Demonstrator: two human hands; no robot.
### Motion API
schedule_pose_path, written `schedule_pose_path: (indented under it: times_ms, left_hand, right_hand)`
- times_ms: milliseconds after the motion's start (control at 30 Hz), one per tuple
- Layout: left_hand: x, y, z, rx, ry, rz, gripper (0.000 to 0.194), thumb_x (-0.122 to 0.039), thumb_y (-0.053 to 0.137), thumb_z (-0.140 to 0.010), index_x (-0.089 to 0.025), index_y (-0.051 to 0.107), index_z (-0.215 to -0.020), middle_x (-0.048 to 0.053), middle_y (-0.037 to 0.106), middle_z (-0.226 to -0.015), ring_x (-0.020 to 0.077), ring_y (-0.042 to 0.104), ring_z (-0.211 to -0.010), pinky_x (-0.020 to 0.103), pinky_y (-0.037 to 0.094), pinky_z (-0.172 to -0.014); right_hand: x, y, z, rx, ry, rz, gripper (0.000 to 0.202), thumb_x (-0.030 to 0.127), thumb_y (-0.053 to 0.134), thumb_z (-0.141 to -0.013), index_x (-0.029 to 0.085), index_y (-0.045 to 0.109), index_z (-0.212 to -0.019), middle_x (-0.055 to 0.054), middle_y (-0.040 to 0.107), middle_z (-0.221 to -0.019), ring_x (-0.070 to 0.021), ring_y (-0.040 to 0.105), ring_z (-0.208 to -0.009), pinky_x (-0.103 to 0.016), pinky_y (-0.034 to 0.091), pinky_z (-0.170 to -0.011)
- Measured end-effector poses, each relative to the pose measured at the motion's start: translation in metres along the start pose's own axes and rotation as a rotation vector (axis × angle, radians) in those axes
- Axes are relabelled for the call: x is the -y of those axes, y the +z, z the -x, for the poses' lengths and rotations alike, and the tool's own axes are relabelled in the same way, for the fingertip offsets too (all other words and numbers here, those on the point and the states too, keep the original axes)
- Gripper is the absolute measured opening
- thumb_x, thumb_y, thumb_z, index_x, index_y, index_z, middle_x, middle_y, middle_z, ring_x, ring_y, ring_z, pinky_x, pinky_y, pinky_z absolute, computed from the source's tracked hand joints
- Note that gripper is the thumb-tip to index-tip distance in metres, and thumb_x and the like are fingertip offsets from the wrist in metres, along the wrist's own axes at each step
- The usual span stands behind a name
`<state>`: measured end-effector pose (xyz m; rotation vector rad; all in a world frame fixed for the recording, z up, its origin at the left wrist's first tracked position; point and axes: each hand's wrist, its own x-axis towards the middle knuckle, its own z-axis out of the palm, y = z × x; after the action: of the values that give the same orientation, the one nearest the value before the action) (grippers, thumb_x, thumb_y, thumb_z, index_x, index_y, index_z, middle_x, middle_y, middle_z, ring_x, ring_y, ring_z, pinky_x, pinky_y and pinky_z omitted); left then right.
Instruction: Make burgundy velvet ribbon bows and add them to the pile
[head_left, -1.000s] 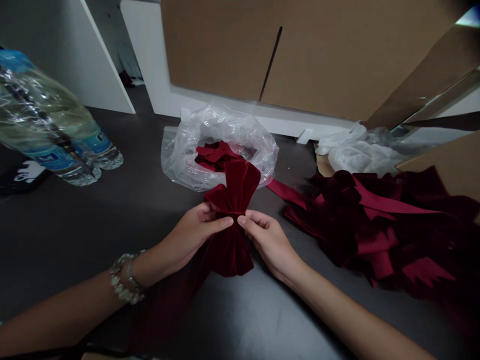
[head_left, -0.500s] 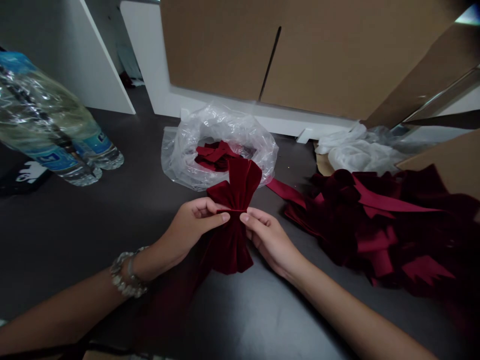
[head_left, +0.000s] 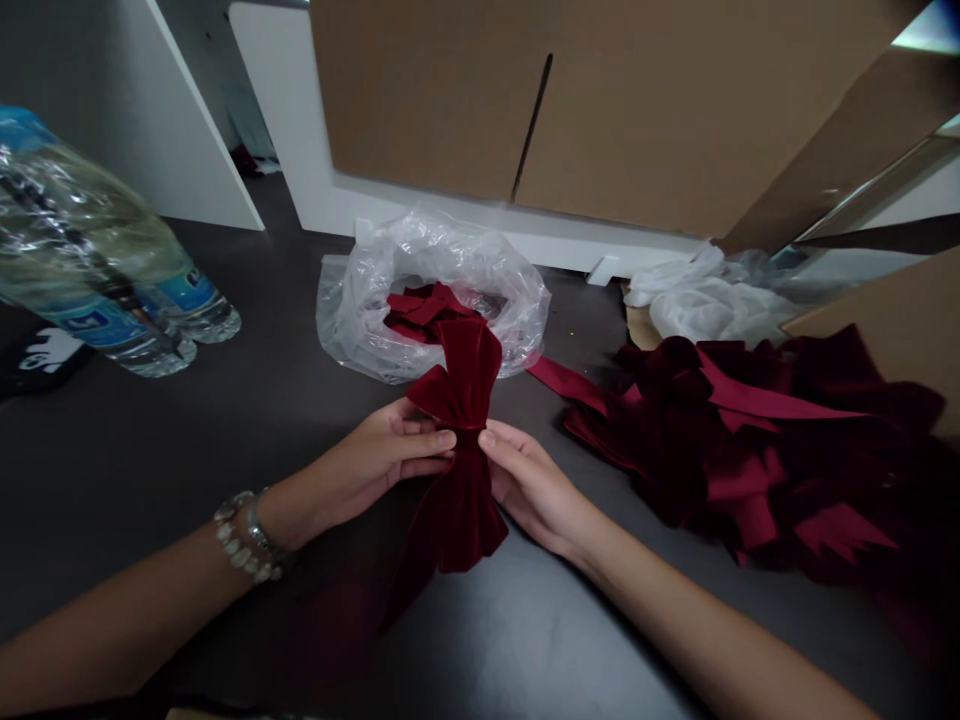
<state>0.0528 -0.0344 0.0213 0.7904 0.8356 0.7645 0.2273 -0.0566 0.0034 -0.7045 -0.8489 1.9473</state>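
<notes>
- The dark red velvet bow (head_left: 466, 510) is held above the worktop (head_left: 225, 430) at its narrow waist, between the 2 hands, with its loops fanned towards and away from the person.
- The left hand (head_left: 382, 450) has its thumb and fingers clamped on the left side of the waist; the right hand (head_left: 529, 480) pinches the right side likewise.
- A loose grip on either side could let the band (head_left: 470, 432) slip and the pleats spread.
- Uneven pull between the 2 thumbs could twist the waist and leave the loops lopsided.
- The far loop overlaps the near edge of the clear bag (head_left: 341, 320) in view; whether they touch I cannot tell. If they do, the plastic could snag.
- A strip from the ribbon pile (head_left: 735, 460) reaches near the bag; a sideways sweep might catch it.
</notes>
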Motion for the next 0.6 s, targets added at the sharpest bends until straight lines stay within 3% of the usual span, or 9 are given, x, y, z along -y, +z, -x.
schedule_pose_path:
  times_ms: [133,333,500,600]
  left_hand:
    - [0.0014,-0.0063,-0.0019,0.089,-0.035,-0.033,0.032,-0.021,0.078,-0.071,-0.016,0.065,-0.1,0.004,0.067,-0.093,0.0149,0.066,-0.084,0.027,0.055,-0.076]
    - [0.0067,-0.0086,-0.0018,0.105,-0.046,-0.041,0.037,-0.024,0.081,-0.067,-0.015,0.066,-0.099,0.006,0.069,-0.093,0.0189,0.066,-0.087,0.031,0.055,-0.076]
    - [0.0085,-0.0081,-0.001,0.144,0.01,-0.1,0.044,-0.032,0.079,-0.069,-0.02,0.066,-0.109,0.007,0.069,-0.104,0.0215,0.064,-0.098,0.034,0.05,-0.084]
    - [0.0084,-0.0072,-0.0019,0.173,0.058,-0.178,0.038,-0.034,0.076,-0.073,-0.018,0.069,-0.106,0.008,0.071,-0.103,0.0222,0.064,-0.098,0.034,0.048,-0.088]
  right_hand:
    - [0.0003,0.0001,0.0017,0.064,0.029,0.015,0.027,0.035,0.066,-0.083,0.019,0.068,-0.103,-0.004,0.07,-0.094,-0.013,0.063,-0.085,-0.027,0.046,-0.087]
    - [-0.0014,0.0006,0.0011,0.085,0.075,-0.045,0.038,0.036,0.074,-0.076,0.021,0.065,-0.109,-0.002,0.069,-0.099,-0.0115,0.063,-0.087,-0.024,0.048,-0.085]
    - [-0.0053,-0.0016,-0.0004,0.02,0.144,-0.084,0.032,0.038,0.077,-0.072,0.019,0.067,-0.096,-0.001,0.068,-0.087,-0.0087,0.063,-0.075,-0.019,0.051,-0.073]
    - [-0.0038,-0.0026,0.0,-0.018,0.178,-0.056,0.029,0.036,0.076,-0.074,0.018,0.069,-0.094,-0.001,0.069,-0.088,-0.0078,0.062,-0.076,-0.019,0.05,-0.075]
